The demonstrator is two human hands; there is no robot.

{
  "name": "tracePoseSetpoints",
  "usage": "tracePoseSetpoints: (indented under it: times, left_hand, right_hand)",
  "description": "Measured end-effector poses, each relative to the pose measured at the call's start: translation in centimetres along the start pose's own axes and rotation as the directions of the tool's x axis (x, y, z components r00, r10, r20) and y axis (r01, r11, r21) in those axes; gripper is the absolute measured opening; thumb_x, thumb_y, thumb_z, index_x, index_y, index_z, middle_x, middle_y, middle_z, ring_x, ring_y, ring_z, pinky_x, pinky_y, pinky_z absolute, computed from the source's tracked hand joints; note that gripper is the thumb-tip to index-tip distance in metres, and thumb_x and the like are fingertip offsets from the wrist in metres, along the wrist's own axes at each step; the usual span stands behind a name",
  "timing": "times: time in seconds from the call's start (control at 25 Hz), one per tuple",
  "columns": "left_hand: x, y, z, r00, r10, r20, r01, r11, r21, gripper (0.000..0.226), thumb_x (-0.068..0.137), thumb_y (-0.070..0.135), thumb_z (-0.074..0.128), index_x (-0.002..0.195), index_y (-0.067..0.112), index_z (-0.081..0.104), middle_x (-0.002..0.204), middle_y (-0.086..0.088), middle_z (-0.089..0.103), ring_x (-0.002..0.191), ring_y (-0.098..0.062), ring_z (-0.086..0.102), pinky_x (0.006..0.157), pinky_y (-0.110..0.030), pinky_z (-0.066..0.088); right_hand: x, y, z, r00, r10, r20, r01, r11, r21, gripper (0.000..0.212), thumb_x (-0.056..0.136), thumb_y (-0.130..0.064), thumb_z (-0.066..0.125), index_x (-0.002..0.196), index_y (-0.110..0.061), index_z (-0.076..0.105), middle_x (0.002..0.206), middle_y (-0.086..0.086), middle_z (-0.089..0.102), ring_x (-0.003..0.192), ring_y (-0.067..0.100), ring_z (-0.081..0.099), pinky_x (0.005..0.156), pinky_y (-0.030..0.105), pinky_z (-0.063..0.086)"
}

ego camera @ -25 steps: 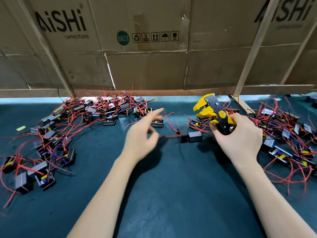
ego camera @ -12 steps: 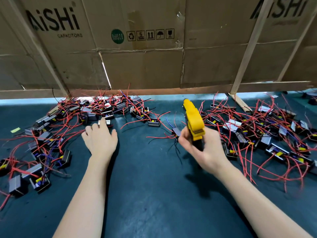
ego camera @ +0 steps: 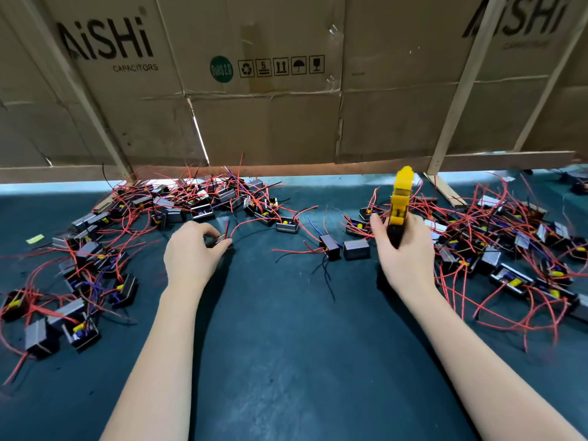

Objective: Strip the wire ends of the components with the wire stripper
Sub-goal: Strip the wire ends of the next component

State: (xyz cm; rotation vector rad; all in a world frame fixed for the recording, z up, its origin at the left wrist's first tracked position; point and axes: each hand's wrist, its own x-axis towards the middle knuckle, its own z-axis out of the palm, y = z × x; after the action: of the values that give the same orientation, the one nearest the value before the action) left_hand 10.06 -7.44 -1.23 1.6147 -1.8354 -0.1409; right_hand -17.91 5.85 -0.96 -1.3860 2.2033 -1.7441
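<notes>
On the dark green table top [ego camera: 286,361], near the middle and toward ten o'clock, the left hand [ego camera: 191,256] curls its fingers round a small black box part with red wires [ego camera: 221,240] and holds it; over at two o'clock the right hand [ego camera: 404,249] is wrapped tight round the black handles of the yellow and black wire stripper [ego camera: 399,205], which points straight up toward twelve o'clock; two more little black boxes [ego camera: 345,246] sit between the hands; a big pile of the same parts [ego camera: 95,249] spreads out at nine o'clock and another pile [ego camera: 509,249] at three o'clock; brown cardboard walls [ego camera: 286,106] stand at twelve o'clock. I think the box is light and hard, so it is best held by its sides; the thin red wires look soft and bendy and could slip or tangle, so a wire should be pinched close to its tip before it goes into the stripper's mouth.
</notes>
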Motion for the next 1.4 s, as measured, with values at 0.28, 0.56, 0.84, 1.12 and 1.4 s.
tracePoseSetpoints:
  times: [0.28,0.56,0.84,1.12,1.4]
  left_hand:
    - [-0.6,2.9,-1.9,0.982,0.178,0.056,-0.142,0.907,-0.398,0.017,0.084,0.014,0.072,0.068,0.015,0.069,0.065,0.005,0.066,0.06,-0.002,0.056,0.063,-0.011,0.04]
    - [-1.6,3.8,-0.9,0.834,0.415,0.364,-0.31,0.897,-0.314,0.022,0.079,0.017,0.077,0.061,0.025,0.066,0.065,0.008,0.064,0.066,-0.016,0.061,0.068,-0.031,0.05]
    - [-2.7,5.2,0.2,0.816,0.378,0.438,-0.356,0.925,-0.134,0.005,0.079,0.032,0.068,0.084,0.032,0.066,0.081,0.015,0.062,0.074,-0.011,0.057,0.072,-0.031,0.051]
    - [-4.1,7.1,0.9,0.806,0.412,0.425,-0.334,0.909,-0.248,0.008,0.083,0.025,0.07,0.089,0.029,0.074,0.088,0.009,0.065,0.084,-0.017,0.058,0.08,-0.039,0.051]
    - [-4.9,7.8,1.9,0.833,0.386,0.397,-0.213,0.886,-0.412,0.01,0.086,0.016,0.07,0.084,0.024,0.076,0.081,0.013,0.073,0.08,-0.001,0.064,0.07,-0.014,0.044]
  right_hand:
    - [-0.1,-1.1,-0.3,0.94,0.1,0.328,-0.28,0.774,0.568,0.034,0.09,-0.044,0.061,0.087,-0.011,0.067,0.094,0.011,0.071,0.093,0.024,0.067,0.092,0.038,0.054]
    - [-0.8,-1.2,3.5,0.878,0.021,0.479,-0.218,0.907,0.36,0.011,0.095,-0.024,0.062,0.091,-0.015,0.067,0.082,0.01,0.069,0.079,0.028,0.064,0.092,0.047,0.052]
    - [2.2,0.7,0.9,0.99,0.13,0.048,-0.133,0.989,0.066,0.024,0.095,-0.026,0.061,0.094,-0.004,0.07,0.081,-0.001,0.065,0.089,0.017,0.06,0.084,0.013,0.038]
    - [-0.1,-1.2,0.1,0.934,0.049,0.354,-0.171,0.93,0.324,0.02,0.096,-0.026,0.06,0.085,-0.011,0.065,0.079,0.005,0.072,0.082,0.017,0.066,0.083,0.029,0.048]
    - [-0.9,-1.7,-0.2,0.846,0.118,0.521,-0.313,0.9,0.305,0.019,0.088,-0.026,0.069,0.09,-0.007,0.066,0.088,0.02,0.07,0.084,0.026,0.069,0.085,0.044,0.052]
